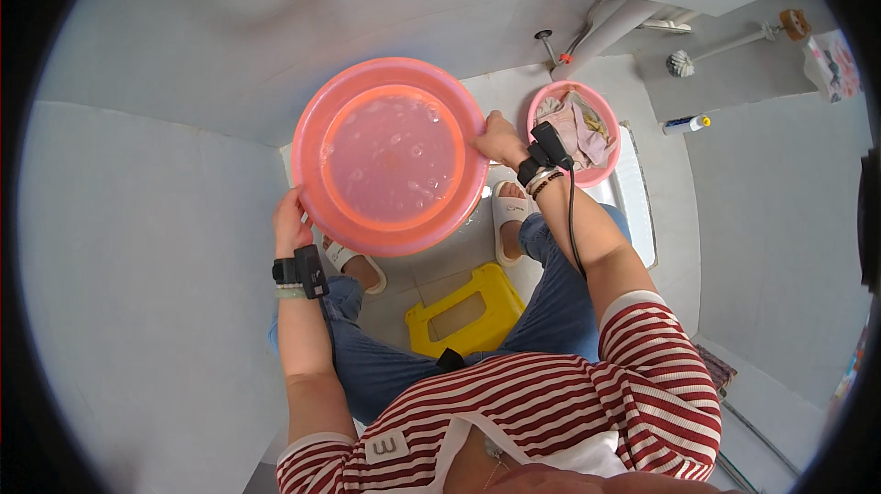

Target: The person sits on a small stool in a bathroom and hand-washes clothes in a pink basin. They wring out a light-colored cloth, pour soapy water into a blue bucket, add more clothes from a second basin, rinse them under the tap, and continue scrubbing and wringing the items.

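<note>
pink round basin [390, 72] of bubbly water [385, 156], no long axis, is just ahead: left hand [291, 222] grips its near-left rim, right hand [500, 141] its right rim, so it sits between them, neither clearly nearer.

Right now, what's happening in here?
A person grips a big pink basin by its rim, left hand and right hand on opposite sides. It seems to hold bubbly water. A smaller basin with cloths sits to its right; a yellow stool is nearer the person.
</note>
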`<state>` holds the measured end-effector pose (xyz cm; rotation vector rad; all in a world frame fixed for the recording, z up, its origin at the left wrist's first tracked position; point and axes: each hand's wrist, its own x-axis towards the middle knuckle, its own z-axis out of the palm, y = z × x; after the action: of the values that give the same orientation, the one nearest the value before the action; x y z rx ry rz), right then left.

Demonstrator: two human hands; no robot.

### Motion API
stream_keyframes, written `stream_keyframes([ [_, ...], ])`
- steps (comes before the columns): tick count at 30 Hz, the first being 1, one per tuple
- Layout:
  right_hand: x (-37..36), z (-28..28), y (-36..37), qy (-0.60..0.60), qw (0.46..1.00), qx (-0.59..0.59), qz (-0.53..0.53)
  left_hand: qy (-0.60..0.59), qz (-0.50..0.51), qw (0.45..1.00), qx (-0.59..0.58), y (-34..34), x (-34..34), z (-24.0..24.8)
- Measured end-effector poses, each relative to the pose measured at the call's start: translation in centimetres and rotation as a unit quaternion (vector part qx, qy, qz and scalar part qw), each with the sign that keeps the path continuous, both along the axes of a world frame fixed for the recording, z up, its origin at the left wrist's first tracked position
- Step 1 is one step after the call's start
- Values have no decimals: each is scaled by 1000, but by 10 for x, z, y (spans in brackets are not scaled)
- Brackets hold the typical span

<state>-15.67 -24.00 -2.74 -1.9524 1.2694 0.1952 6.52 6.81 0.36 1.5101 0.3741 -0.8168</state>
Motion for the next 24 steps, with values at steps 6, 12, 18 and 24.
stream_keyframes([
  [6, -1, -2, 4, -34, 999, -30, -12, 84, 16, 995, 54, -19, -20, 31],
  [12, 3, 6, 11, -63, 994, 71, -45, 101, -59, 993, 25, -2, -11, -4],
  [18, 3, 36, 19, -59, 996, 65, -14, 106, -52, 993, 20, 16, -8, -22],
  [24, 13, 16, -5, -156, 966, 188, -84, 163, -78, 983, -36, 42, -24, -45],
])
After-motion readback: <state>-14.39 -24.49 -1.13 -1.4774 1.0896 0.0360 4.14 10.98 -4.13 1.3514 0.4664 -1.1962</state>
